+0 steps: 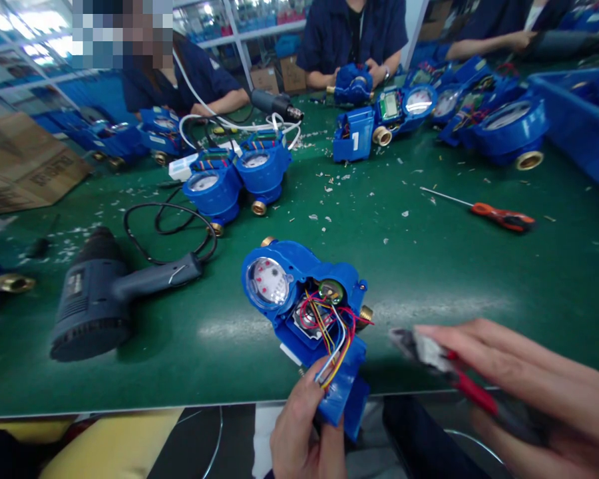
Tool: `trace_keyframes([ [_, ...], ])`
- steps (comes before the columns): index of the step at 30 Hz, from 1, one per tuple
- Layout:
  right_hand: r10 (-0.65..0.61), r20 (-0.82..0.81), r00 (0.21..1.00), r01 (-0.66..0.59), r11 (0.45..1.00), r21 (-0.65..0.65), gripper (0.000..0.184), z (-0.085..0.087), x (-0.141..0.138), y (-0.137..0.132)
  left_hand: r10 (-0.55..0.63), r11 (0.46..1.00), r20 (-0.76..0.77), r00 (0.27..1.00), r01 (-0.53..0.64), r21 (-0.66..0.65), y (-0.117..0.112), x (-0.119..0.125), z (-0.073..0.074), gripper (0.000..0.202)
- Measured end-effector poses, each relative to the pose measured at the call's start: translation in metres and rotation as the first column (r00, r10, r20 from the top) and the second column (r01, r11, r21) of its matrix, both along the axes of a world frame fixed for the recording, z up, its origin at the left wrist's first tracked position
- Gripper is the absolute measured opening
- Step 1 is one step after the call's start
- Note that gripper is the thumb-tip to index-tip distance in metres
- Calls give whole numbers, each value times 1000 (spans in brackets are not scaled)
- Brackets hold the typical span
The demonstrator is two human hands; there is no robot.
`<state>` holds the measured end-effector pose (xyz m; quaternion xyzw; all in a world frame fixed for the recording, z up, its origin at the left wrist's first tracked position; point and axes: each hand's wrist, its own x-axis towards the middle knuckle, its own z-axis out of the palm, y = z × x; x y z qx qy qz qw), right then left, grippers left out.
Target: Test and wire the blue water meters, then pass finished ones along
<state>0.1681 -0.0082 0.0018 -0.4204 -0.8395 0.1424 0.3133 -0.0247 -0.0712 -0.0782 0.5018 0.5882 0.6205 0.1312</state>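
Left hand (299,426): raised at the bench's near edge, fingers curled around the lower end of a blue water meter (299,293).
Right hand (549,392): reaching in from the side, fingers clenched around red-handled pliers (472,391), nose toward the meter.
Meter: tilted over a green workbench (429,279), coloured wires (324,326) exposed.
Nearby: heat gun (94,306), left; orange-handled screwdriver (504,216), right.

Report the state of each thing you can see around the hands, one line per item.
left hand: gripping the blue water meter
blue water meter: casing open, coloured wires exposed
right hand: holding red-handled pliers
red-handled pliers: partly blurred, above the bench
heat gun: lying on its side, cord attached
orange-handled screwdriver: lying flat on the bench
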Motion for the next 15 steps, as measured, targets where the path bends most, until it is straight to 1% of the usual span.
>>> trace_keyframes([
  [1,-63,-7,998,63,998,3,41,0,4,0,2,1000,36,999,-2,-3,-1,1,0,30],
  [2,-101,17,995,101,995,-3,42,-1,8,-1,11,1000,85,996,-10,-11,-1,3,0,30],
  [5,-106,188,976,107,994,5,45,-5,25,-1,98,994,271,958,-78,-81,-1,8,3,23],
  [7,-160,244,956,146,987,75,52,-7,35,-1,147,985,369,918,-103,-135,0,8,6,17],
  [8,-196,242,950,175,979,105,56,-8,39,-1,128,987,389,912,-79,-138,1,7,8,17],
  [9,-212,237,948,189,975,117,59,-8,41,-1,81,991,393,916,-33,-127,3,6,9,17],
  [12,-188,241,952,170,981,95,60,-7,41,-1,-78,992,362,929,109,-68,4,0,13,24],
  [13,-184,232,955,166,982,93,60,-7,39,-1,-98,990,367,925,127,-56,5,-1,14,27],
  [15,-166,206,964,149,984,93,61,-6,35,-1,-63,994,411,909,93,-54,4,-2,16,33],
])
